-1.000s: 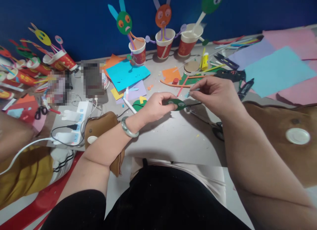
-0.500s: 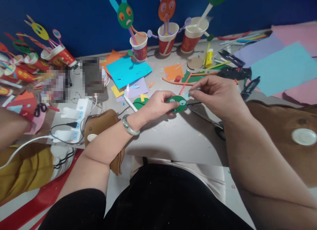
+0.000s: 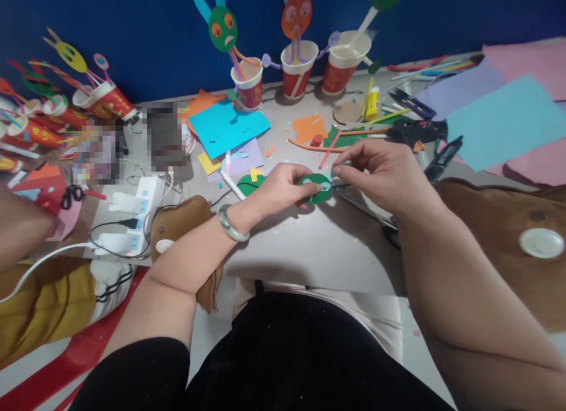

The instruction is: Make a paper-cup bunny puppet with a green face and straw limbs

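Three cups (image 3: 297,81) stand behind the disc (image 3: 323,197) in the left hand (image 3: 283,190). The power strip (image 3: 152,193) lies left of that hand; the bag (image 3: 499,222), right of the right hand (image 3: 380,174).

Black short-sleeved top (image 3: 274,352), greenish-grey bangle (image 3: 227,226), pale bottoms (image 3: 381,316)

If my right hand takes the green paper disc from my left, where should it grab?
Probably by the near right edge, coming from the right. The green paper disc is thin and flat, which suits a fingertip pinch. The left hand holds its left part, thumb over the face, while that edge shows uncovered. The right hand is close by on that side.
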Demonstrator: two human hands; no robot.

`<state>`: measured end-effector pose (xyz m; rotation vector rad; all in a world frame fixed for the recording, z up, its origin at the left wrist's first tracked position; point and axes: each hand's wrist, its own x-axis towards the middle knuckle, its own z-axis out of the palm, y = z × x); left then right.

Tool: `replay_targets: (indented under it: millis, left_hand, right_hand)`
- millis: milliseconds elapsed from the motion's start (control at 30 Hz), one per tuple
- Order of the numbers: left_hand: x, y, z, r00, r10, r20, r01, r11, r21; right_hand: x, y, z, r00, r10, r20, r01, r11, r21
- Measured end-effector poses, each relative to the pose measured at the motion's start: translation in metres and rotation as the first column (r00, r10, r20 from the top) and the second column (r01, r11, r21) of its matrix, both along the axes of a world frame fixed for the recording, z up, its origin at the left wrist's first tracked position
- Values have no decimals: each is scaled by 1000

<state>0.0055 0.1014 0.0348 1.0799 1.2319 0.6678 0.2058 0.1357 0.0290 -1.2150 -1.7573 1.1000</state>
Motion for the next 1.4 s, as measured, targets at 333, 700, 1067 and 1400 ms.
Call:
replay_targets:
  millis: [333, 700, 1067, 1400]
  left_hand:
    - [0, -1, 3, 1000, -2, -12, 1, 1000, -11]
    - [-1, 0, 4, 998, -32, -56, 32, 999, -3]
    - [-4, 0, 1, 998, -38, -56, 41, 998, 51]
    - [-3, -1, 3, 997, -32, -70, 37, 997, 65]
  right_hand:
    - [1, 0, -4, 1000, 24, -20, -23, 1000, 11]
    - [0, 0, -6, 997, 38, -70, -44, 996, -77]
    - [4, 4, -10, 975, 86, -206, -132, 966, -223]
    - [-2, 0, -12, 977, 60, -202, -110, 964, -244]
